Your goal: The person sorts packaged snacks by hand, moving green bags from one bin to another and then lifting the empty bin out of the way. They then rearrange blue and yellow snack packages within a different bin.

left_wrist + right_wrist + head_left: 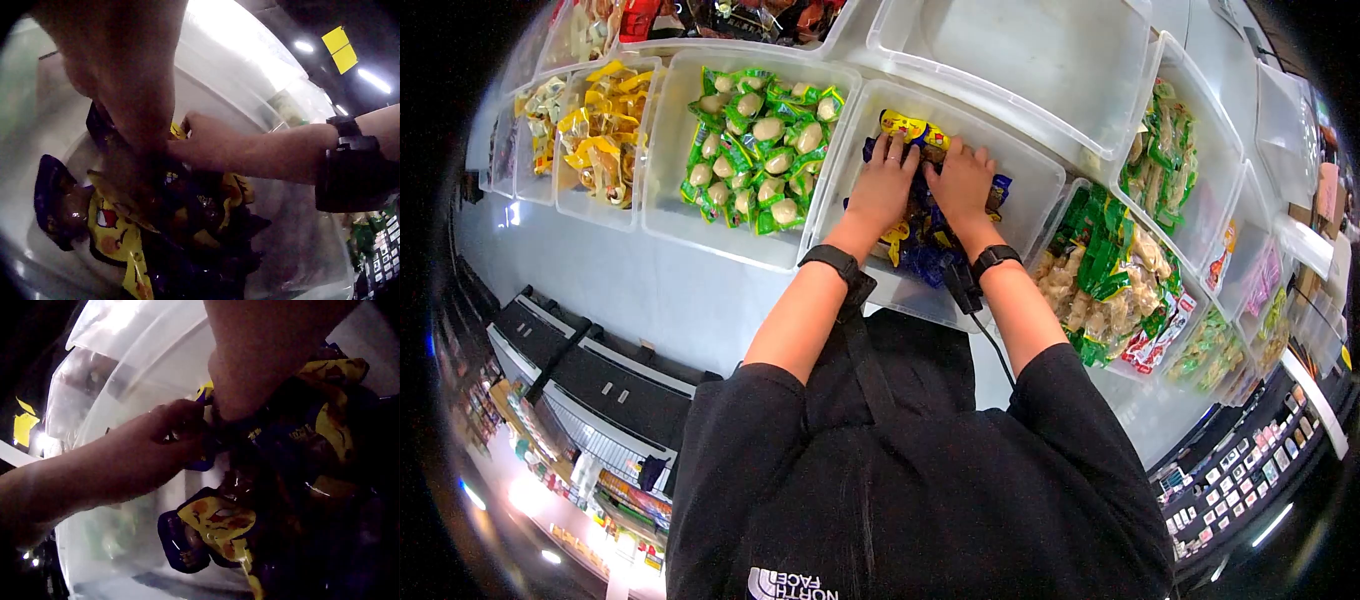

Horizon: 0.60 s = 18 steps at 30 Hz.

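Blue and yellow snack packets (928, 250) lie heaped in a clear plastic bin (1028, 195) in front of the body. My left hand (884, 188) reaches into the bin from above, fingers spread over the packets, fingertips at a yellow packet (915, 128) by the far wall. Beside it, my right hand (962, 185) rests on the same heap, thumb pointing toward the left hand. Both wrist views show a yellow packet with a cartoon face (112, 225) near the hands. Shadow hides much of the fingertips there.
To the left is a bin of green-edged packets with pale, egg-like contents (768, 130), then yellow packets (605, 120). On the right, a bin holds green and tan packets (1105, 265). A bare clear bin (1010, 50) stands behind.
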Each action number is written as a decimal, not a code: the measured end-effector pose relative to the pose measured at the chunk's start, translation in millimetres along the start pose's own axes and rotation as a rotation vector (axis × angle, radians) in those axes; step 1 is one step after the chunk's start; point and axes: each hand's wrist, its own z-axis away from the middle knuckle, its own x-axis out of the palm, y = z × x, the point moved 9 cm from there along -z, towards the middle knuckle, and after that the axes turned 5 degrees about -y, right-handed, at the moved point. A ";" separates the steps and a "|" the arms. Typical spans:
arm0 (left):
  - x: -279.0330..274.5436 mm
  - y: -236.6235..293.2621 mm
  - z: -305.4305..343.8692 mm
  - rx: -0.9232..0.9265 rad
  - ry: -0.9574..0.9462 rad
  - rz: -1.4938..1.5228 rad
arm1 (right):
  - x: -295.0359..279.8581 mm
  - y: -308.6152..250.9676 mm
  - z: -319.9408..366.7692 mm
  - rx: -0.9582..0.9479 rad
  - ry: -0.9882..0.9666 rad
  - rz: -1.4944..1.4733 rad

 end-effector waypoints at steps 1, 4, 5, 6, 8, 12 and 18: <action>-0.6 0.2 0.4 0.006 -0.022 0.021 | 0.7 2.6 1.0 0.009 0.002 0.001; -20.9 -2.5 -0.9 -0.039 0.084 0.112 | -31.7 8.3 17.7 -0.104 0.239 -0.217; -31.7 -2.5 0.4 -0.043 0.156 0.165 | -39.1 19.5 26.1 -0.037 0.258 -0.254; -32.9 1.6 1.4 -0.031 0.160 0.173 | -44.4 29.4 35.6 0.029 0.276 -0.294; -28.8 7.4 6.1 -0.016 0.100 0.274 | -44.7 42.6 50.0 0.102 0.266 -0.353; -6.6 46.3 21.1 0.280 0.067 0.297 | -24.6 53.6 56.4 0.121 0.151 -0.409; 19.7 46.8 33.0 0.145 -0.092 0.220 | -17.8 48.5 42.4 0.029 0.103 -0.246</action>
